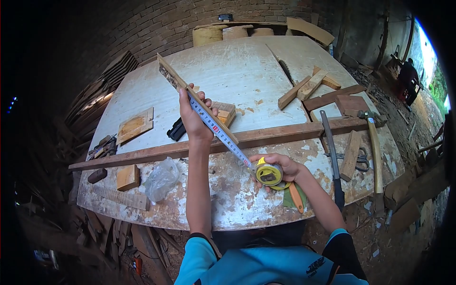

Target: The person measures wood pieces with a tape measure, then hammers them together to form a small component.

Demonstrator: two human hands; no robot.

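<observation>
My left hand (195,116) is closed round a narrow wooden strip (172,76), raised at a slant above the table. Along the strip runs the extended blade of a tape measure (223,135), its numbers facing up; my left fingers press the blade against the wood near its far end. The yellow tape case (269,174) sits in my right hand (280,168), whose fingers wrap round it. Below my right hand lies an orange-handled tool (296,197) on a green piece (288,198). Behind my left hand are a wooden block (226,114) and a black object (176,130).
A long wooden beam (166,153) crosses the table (228,61). At right lie a saw (331,147), a hammer (375,156), scissors (363,159) and several wood pieces. A plastic bag (162,180) and a block (128,177) lie at left. A person (408,78) is far right.
</observation>
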